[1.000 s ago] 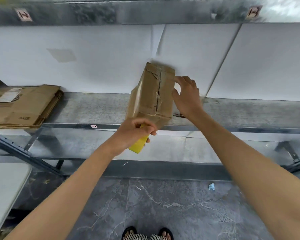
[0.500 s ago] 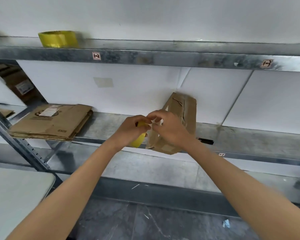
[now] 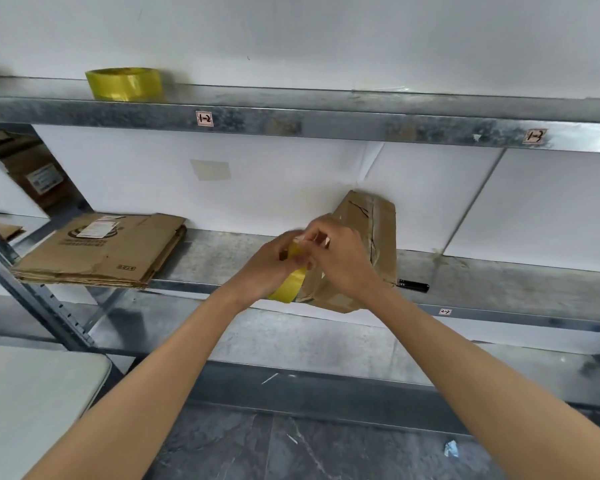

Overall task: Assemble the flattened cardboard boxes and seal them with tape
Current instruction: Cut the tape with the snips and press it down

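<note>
Since the right hand (image 3: 343, 261) let go of the side of the box (image 3: 378, 237) a second ago, it has come across to meet the left hand (image 3: 264, 271), and both now work on the tape roll (image 3: 290, 282). The left hand's fingers are curled round the yellow roll. The right hand's thumb and fingertips (image 3: 317, 233) are pinched together at the roll's upper edge, seemingly picking at the loose end, though whether any tape has lifted I cannot tell.

The box now stands unheld on the middle shelf (image 3: 229, 254), at about three o'clock of the hands. It leans against the white back panel, its seam facing out. I judge folding to be finished on this box and sealing about to start, because tape must be freed before a strip can go over the seam. With no hand steadying it, the box may tip when tape is first pressed on.

Counted:
- One standing box.
- One stack of flat boxes (image 3: 97, 251) at nine o'clock of the hands. It holds several sheets, and I cannot tell the exact number.
- Two tape rolls, one held and a spare roll (image 3: 125, 84) on the upper shelf (image 3: 326, 128) at eleven o'clock.
- One black marker (image 3: 413, 286) lying just beside the box at four o'clock.
- Two hands, both occupied.
</note>
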